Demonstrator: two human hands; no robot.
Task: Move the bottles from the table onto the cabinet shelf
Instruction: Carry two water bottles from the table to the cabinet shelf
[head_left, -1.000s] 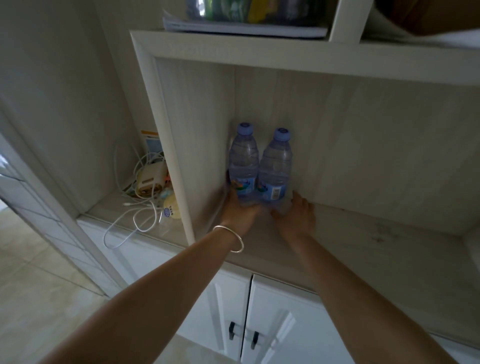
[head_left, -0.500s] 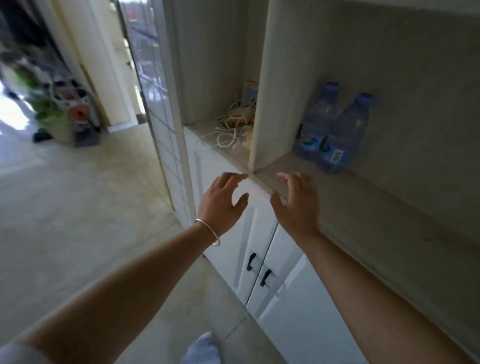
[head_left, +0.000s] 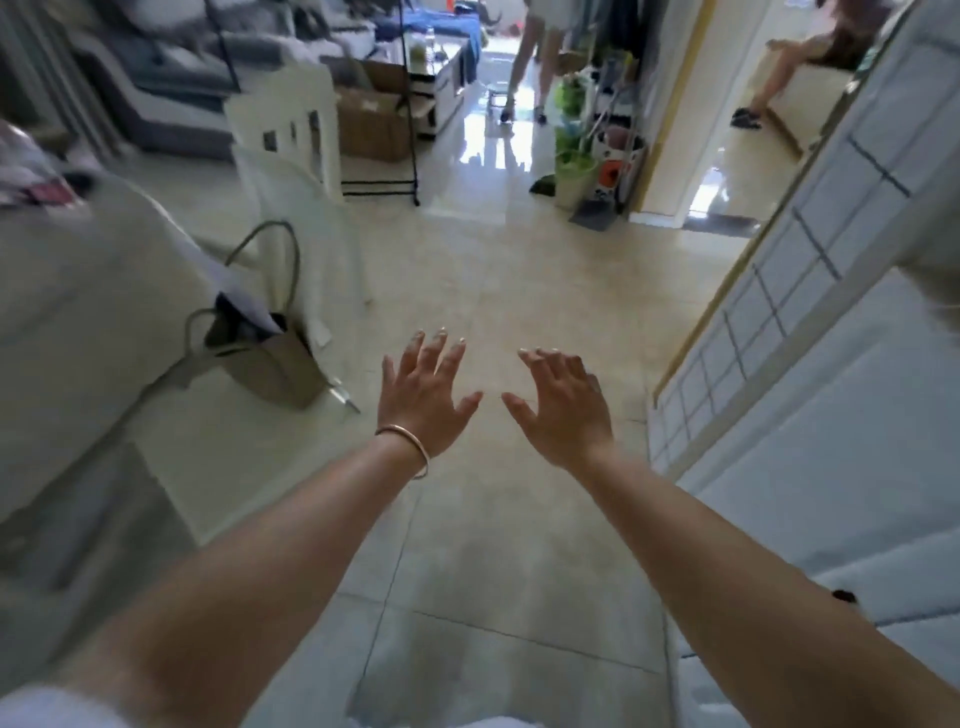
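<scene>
No bottle and no shelf are in view now. My left hand (head_left: 423, 397), with a thin bangle on its wrist, is held out over the tiled floor with fingers spread and nothing in it. My right hand (head_left: 563, 402) hovers beside it, also spread and empty. The white cabinet's lower doors (head_left: 831, 426) run along my right side. A table covered in a light cloth (head_left: 78, 291) stands to my left; its top is mostly out of frame and blurred.
A white chair (head_left: 296, 171) with a tan bag (head_left: 265, 364) leaning by it stands ahead left. A cardboard box (head_left: 374, 124) and black rack lie beyond. Plants and buckets (head_left: 587, 150) sit by a doorway. Two people are at the far end. Open tiled floor (head_left: 493, 291) stretches ahead.
My hands let go of the two bottles on the shelf and drew back. My view swung left, away from the cabinet toward the room; the bottles left the frame.
</scene>
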